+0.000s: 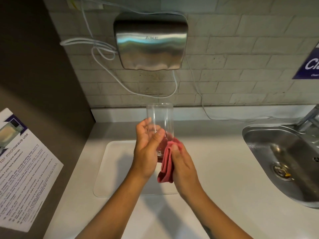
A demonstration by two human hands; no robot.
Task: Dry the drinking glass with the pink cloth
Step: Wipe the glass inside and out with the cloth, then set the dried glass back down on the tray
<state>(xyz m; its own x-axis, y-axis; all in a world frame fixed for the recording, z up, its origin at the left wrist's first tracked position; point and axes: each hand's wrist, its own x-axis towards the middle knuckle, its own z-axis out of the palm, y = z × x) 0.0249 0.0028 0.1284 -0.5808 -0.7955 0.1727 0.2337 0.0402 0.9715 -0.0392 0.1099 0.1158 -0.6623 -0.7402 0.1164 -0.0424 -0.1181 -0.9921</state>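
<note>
Two bare forearms enter from 6 o'clock and meet over the white surface (215, 152). Left hand (146, 152) curled around the lower part of the drinking glass (159, 125), thumb laid across the near wall, fingers wrapped behind; glass upright, mouth up, lifted clear of the surface. Right hand (183, 163) closed on a folded pink cloth (166, 163), thumb pressing the cloth's upper end against the glass's lower right side, near the base; pink shows through the clear wall there. The cloth's loose lower fold hangs down between the two wrists. Beneath the hands, a pale drying mat (117, 169) lies flat on the surface, its left part bare. At 9 o'clock, a printed microwave-use notice (25, 169) on the dark side panel. At 3 o'clock, a steel sink (276, 152) set into the surface, drain visible, tap base at its far edge. Farther back, at 12 o'clock, a tiled wall carries a brushed-metal hand dryer (151, 42) marked AIKE, with pale cables (96, 49) looping to its left and trailing below it. A blue sign (309, 64) is cut off at 2 o'clock.
</note>
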